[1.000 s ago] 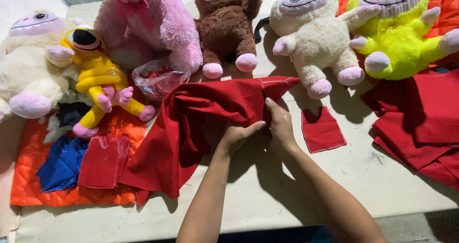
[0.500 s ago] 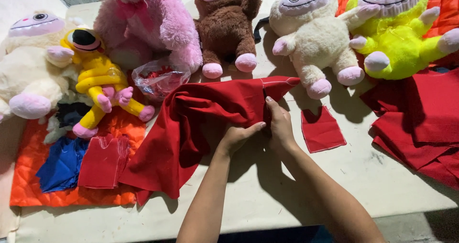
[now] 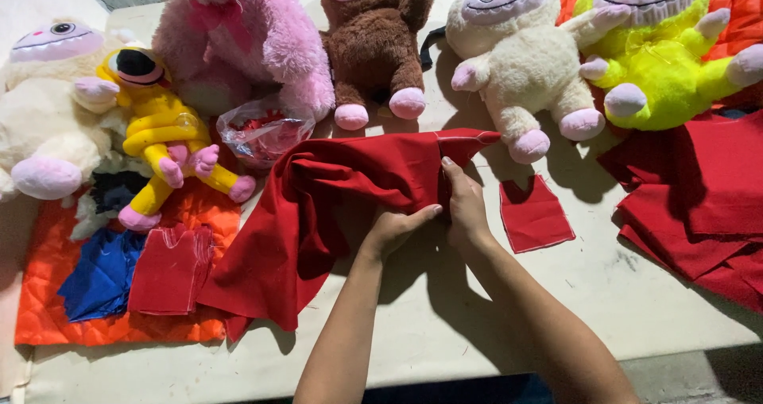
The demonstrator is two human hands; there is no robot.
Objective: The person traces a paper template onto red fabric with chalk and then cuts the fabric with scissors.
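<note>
A large piece of red cloth lies crumpled on the pale table. My left hand pinches its lower edge near the middle. My right hand presses flat on the cloth just beside it, fingers pointing up toward the cloth's top corner. The two hands touch each other. A small red cloth square lies flat on the table just right of my right hand.
Plush toys line the back: cream, yellow, pink, brown, cream, neon yellow. A plastic bag holds red bits. Orange quilted mat with blue cloth and red piece. Stacked red cloth.
</note>
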